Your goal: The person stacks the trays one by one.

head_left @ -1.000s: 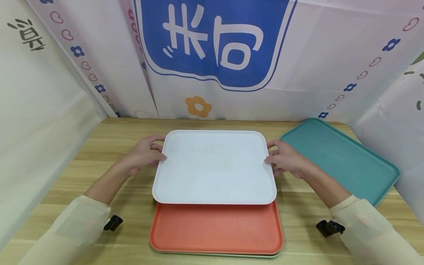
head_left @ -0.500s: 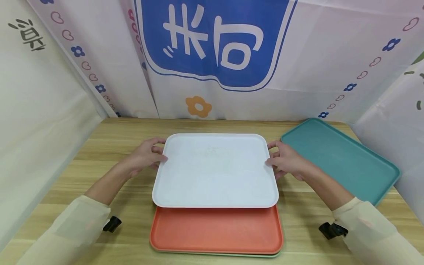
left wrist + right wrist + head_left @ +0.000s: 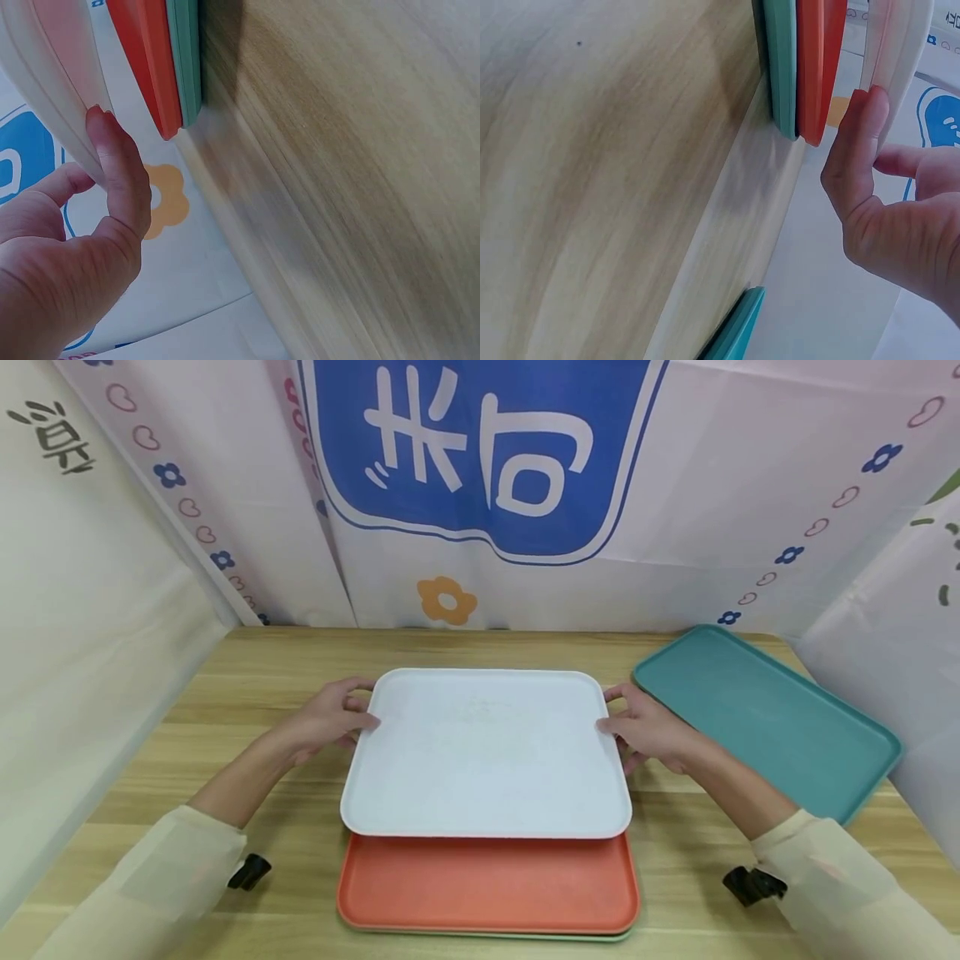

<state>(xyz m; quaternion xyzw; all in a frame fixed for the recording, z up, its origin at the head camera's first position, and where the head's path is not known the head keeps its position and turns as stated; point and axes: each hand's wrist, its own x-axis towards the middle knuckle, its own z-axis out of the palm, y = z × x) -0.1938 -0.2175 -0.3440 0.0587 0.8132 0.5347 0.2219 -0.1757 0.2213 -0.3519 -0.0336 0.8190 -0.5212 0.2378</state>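
A white rectangular tray is held above a red tray, covering its far part in the head view. The left hand pinches the white tray's left edge, thumb on top and fingers beneath. On the opposite edge the right hand pinches it the same way. Both wrist views show a gap between the white tray and the red tray. Under the red one lies a light green tray, mostly hidden, with only its rim showing in the head view.
A teal tray lies at an angle on the wooden table, at the right near the back. Printed white cloth hangs behind the table and along both sides. Black clips sit by the sleeves.
Both hands have brought the white tray slightly nearer the person and lower over the red tray. The red and teal trays have stayed in place.
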